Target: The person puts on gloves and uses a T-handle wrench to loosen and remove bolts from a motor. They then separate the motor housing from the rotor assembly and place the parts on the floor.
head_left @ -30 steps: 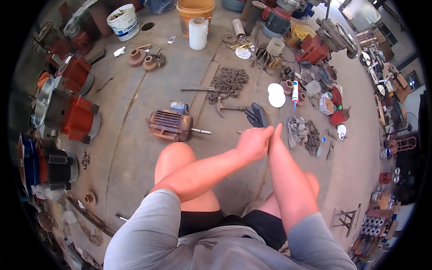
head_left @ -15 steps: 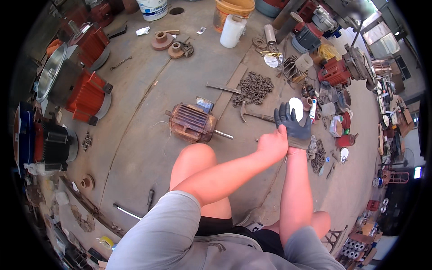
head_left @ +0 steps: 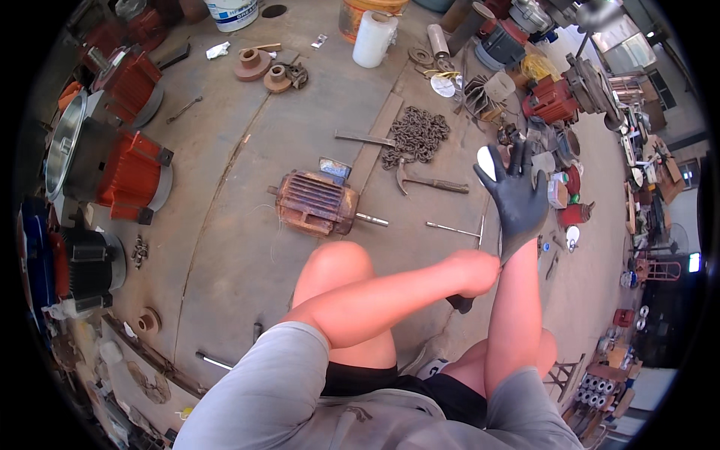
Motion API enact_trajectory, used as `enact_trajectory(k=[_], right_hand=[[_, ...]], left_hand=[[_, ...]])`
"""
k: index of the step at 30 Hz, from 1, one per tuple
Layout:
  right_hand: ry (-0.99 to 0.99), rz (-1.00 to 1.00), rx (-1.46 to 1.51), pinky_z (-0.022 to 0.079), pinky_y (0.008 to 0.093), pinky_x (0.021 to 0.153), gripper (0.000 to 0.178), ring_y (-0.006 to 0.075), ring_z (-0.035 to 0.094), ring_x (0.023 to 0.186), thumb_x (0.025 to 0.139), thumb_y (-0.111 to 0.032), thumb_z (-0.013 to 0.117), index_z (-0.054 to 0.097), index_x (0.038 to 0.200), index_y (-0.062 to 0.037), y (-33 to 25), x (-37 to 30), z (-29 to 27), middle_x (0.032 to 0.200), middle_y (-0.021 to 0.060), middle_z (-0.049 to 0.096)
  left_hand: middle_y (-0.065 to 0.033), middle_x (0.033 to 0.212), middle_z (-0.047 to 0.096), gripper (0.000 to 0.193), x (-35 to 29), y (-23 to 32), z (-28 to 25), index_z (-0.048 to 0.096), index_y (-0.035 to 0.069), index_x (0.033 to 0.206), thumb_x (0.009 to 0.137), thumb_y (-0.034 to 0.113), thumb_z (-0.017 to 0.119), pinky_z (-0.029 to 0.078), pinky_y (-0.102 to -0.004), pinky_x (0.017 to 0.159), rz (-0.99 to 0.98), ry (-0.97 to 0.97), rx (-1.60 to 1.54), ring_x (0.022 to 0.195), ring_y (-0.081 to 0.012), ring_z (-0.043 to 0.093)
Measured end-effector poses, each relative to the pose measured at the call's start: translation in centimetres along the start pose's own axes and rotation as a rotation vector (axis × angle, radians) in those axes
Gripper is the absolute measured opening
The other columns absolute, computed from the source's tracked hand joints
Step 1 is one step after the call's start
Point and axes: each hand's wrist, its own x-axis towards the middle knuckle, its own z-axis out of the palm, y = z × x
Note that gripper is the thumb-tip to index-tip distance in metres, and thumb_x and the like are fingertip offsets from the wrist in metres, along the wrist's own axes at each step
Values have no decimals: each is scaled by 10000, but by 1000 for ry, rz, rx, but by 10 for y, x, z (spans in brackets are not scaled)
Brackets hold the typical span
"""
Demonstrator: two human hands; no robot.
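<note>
My right hand (head_left: 519, 196) wears a black glove and is raised with its fingers spread. Bare, my left hand (head_left: 478, 273) reaches across to the right wrist and pinches the glove's stretched cuff (head_left: 517, 246). A dark piece (head_left: 460, 303), perhaps a second glove, sticks out below the left fist. On the floor left of my hands lies a rusty electric motor (head_left: 313, 202) with its shaft pointing right. A T-handled wrench (head_left: 454, 228) is nearest to my left hand. Beyond it rest a hammer (head_left: 429, 181) and a heap of rusty chain (head_left: 417, 136).
Red motors (head_left: 136, 176) and a black motor (head_left: 88, 256) line the left. A white plastic-wrapped roll (head_left: 374, 39) and a white bucket (head_left: 231, 12) stand at the back. Flanged hubs (head_left: 253, 64) lie far left of the chain. Several parts and a red motor (head_left: 551, 99) crowd the right.
The glove is farther down my right hand, and its fingers have spread. My left hand has moved from the palm to the cuff, nearer my body. The view has shifted slightly.
</note>
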Motion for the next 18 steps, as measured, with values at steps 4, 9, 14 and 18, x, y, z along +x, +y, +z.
enact_trajectory(k=[4,9,14,18], right_hand=[[131,243,-151,297,659,1222,911,503,468,1445,1012,-776,377,410,1630,-107,2,14,21,1602,205,498],[-48,433,-103,624,339,719,1070,508,545,1361,955,-800,509,160,1707,-124,0,37,2,1721,220,276],[107,296,147,592,197,589,888,495,318,1558,1049,-524,583,202,1655,3,-12,62,-28,1737,291,141],[280,353,-114,584,394,973,580,393,444,1510,1090,-370,507,433,1543,-17,4,114,-58,1632,241,437]], left_hand=[[-253,1126,748,405,10,-2,-1,657,-25,1212,1120,293,423,562,-563,898,21,11,3,1045,-460,714],[-272,1070,750,399,20,-12,-11,660,-39,1172,1118,281,429,566,-563,879,13,23,-13,1011,-468,717],[-281,1042,743,392,33,-33,-35,649,-39,1148,1122,283,427,562,-563,872,-82,108,16,992,-476,713],[-274,971,727,415,38,-38,-58,614,-45,1061,1137,305,406,540,-569,857,-137,154,-85,942,-490,696]])
